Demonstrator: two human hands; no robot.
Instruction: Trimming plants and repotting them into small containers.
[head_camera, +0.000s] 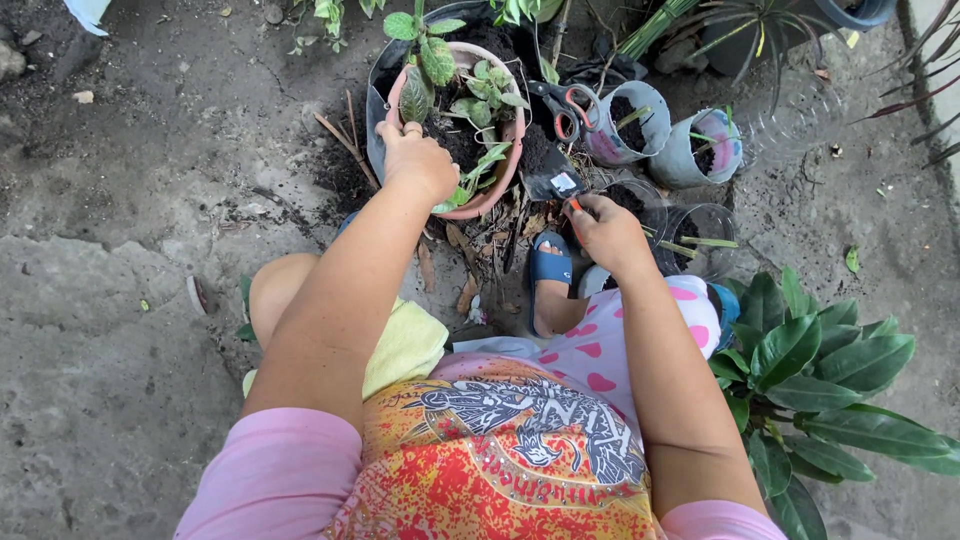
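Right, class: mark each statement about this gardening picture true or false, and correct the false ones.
1. The left hand grips the rim of the pink pot. True.
2. The right hand holds a small trowel. True.
3. The scissors lie in the left hand. False: they rest beside the cut-bottle planters.
4. The pink pot is empty. False: it holds soil and leafy plants.
5. The person is barefoot. False: a blue sandal shows.
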